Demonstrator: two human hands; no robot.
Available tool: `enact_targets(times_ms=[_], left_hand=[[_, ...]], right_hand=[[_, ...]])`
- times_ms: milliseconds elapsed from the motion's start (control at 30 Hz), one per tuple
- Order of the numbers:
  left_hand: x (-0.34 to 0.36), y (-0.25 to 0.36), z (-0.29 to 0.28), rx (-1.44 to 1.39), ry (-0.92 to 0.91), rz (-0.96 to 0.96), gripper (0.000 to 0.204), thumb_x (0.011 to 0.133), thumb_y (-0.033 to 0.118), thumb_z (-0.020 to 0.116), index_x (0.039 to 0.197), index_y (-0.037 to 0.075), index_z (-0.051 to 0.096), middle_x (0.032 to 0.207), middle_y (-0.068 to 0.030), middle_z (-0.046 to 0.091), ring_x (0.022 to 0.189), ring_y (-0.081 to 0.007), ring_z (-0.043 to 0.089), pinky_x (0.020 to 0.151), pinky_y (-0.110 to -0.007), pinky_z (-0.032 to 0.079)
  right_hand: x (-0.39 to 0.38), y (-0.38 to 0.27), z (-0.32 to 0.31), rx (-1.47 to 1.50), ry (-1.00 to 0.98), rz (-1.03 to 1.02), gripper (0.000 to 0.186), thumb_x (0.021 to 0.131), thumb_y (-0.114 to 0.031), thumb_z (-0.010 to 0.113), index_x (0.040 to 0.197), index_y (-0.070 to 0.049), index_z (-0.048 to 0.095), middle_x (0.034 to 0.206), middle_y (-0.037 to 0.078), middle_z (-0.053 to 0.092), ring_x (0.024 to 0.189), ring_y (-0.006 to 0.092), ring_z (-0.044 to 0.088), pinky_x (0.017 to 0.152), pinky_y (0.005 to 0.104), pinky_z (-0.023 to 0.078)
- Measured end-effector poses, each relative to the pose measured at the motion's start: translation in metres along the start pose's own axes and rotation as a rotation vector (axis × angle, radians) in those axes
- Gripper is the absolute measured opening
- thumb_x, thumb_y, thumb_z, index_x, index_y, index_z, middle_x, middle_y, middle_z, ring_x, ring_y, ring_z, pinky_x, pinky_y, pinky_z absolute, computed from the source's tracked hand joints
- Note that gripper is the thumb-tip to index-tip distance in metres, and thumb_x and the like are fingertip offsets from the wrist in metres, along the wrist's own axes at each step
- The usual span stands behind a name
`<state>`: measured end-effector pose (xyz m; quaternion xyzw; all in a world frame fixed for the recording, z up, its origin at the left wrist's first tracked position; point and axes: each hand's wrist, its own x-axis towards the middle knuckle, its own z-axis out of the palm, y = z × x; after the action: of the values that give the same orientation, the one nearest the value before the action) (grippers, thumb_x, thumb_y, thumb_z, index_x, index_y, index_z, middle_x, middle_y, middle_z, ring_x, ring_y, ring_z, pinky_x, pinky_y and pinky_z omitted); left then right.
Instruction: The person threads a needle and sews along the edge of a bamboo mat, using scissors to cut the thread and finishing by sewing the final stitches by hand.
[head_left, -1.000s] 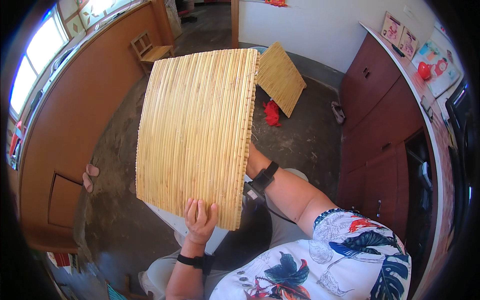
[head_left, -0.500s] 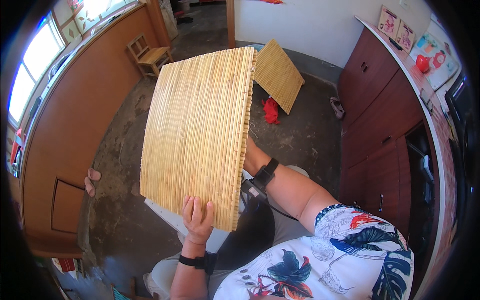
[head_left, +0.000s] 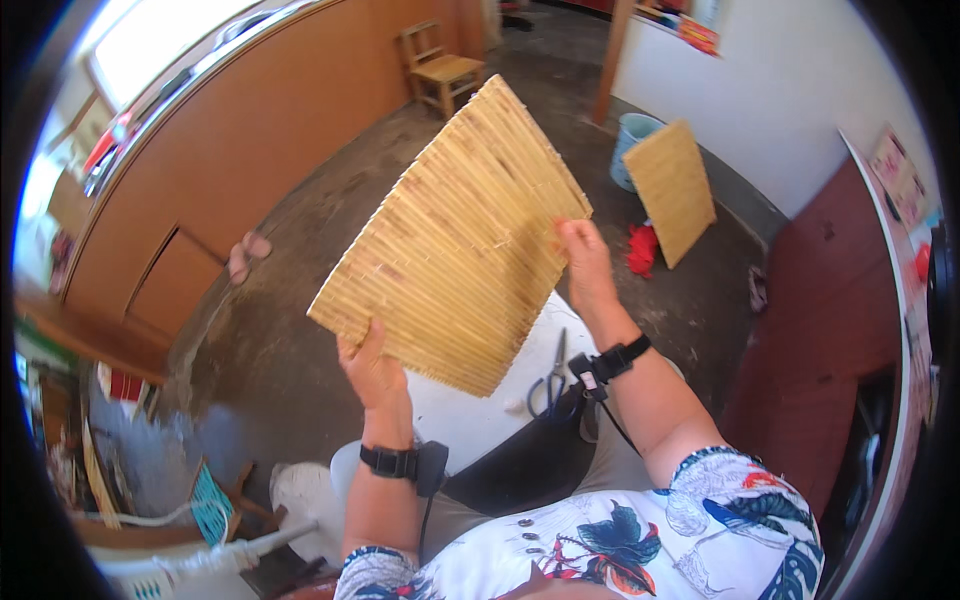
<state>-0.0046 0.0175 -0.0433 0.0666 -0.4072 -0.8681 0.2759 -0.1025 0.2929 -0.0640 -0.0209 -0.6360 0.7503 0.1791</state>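
A stiff yellow mat of stalks laid side by side (head_left: 450, 240) is held up and tilted in front of me. My left hand (head_left: 375, 378) grips its lower left edge, the thumb over the near face and the fingers partly hidden behind. At the right edge, my right hand (head_left: 588, 262) is closed on the same mat, slightly blurred. Below it stands a small white table (head_left: 470, 412). Dark-handled scissors (head_left: 552, 385) lie on the table's right part, blades pointing away from me.
A second stalk mat (head_left: 675, 195) leans by a light-blue bucket (head_left: 622, 180), with red cloth (head_left: 641, 250) beside it. A wooden chair (head_left: 446, 70) stands far off, pink slippers (head_left: 238, 265) on the left floor. A dark red cabinet (head_left: 810, 340) lines the right.
The mat has swung round and tipped over, showing another face. My right hand has come out from behind to its right edge; my left has shifted to the lower left. The scissors have come into sight.
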Motion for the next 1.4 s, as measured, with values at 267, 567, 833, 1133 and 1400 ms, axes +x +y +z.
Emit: enact_targets(times_ms=[267, 567, 833, 1133, 1400], left_hand=[[0.007, 0.001, -0.032, -0.194, 0.105, -0.055, 0.05, 0.083, -0.001, 0.058, 0.13, 0.008, 0.042, 0.127, -0.0077, 0.049, 0.117, -0.0233, 0.046, 0.101, -0.039, 0.037], [-0.036, 0.001, -0.003, -0.18, -0.048, -0.158, 0.048, 0.087, 0.003, 0.054, 0.132, 0.004, 0.037, 0.127, -0.0095, 0.047, 0.117, -0.0234, 0.045, 0.101, -0.037, 0.035], [-0.109, 0.002, 0.005, 0.616, -0.865, 0.198, 0.046, 0.081, 0.001, 0.063, 0.123, 0.002, 0.046, 0.123, -0.0122, 0.05, 0.113, -0.0213, 0.048, 0.093, -0.034, 0.04], [-0.013, 0.031, 0.016, 0.499, -0.661, 0.188, 0.042, 0.088, 0.004, 0.054, 0.129, 0.003, 0.046, 0.123, -0.0112, 0.052, 0.114, -0.0201, 0.051, 0.095, -0.035, 0.043], [0.009, 0.051, 0.011, 0.663, -0.173, 0.759, 0.058, 0.088, -0.005, 0.048, 0.139, 0.004, 0.024, 0.123, -0.0154, 0.048, 0.099, -0.0221, 0.057, 0.083, -0.033, 0.048]], right_hand=[[-0.011, 0.026, 0.004, -0.041, -0.002, 0.344, 0.012, 0.093, -0.023, 0.048, 0.089, -0.012, 0.051, 0.084, 0.001, 0.052, 0.081, 0.014, 0.051, 0.069, 0.0324, 0.044], [-0.005, 0.046, 0.012, 0.122, 0.146, 0.541, 0.018, 0.097, -0.029, 0.04, 0.097, -0.012, 0.047, 0.096, 0.004, 0.055, 0.088, 0.0172, 0.054, 0.07, 0.0383, 0.046], [0.002, 0.076, -0.029, -0.165, 0.176, 0.47, 0.021, 0.094, -0.027, 0.043, 0.098, -0.008, 0.051, 0.084, 0.007, 0.052, 0.076, 0.0166, 0.051, 0.067, 0.0328, 0.044], [-0.066, 0.007, 0.007, -0.183, -0.602, 0.662, 0.024, 0.091, -0.03, 0.044, 0.09, -0.006, 0.048, 0.075, 0.006, 0.049, 0.066, 0.0151, 0.048, 0.056, 0.0306, 0.042], [-0.117, 0.054, 0.012, -0.212, -0.77, 0.901, 0.023, 0.092, -0.031, 0.044, 0.09, -0.007, 0.047, 0.072, 0.005, 0.049, 0.061, 0.0149, 0.048, 0.053, 0.0295, 0.041]])
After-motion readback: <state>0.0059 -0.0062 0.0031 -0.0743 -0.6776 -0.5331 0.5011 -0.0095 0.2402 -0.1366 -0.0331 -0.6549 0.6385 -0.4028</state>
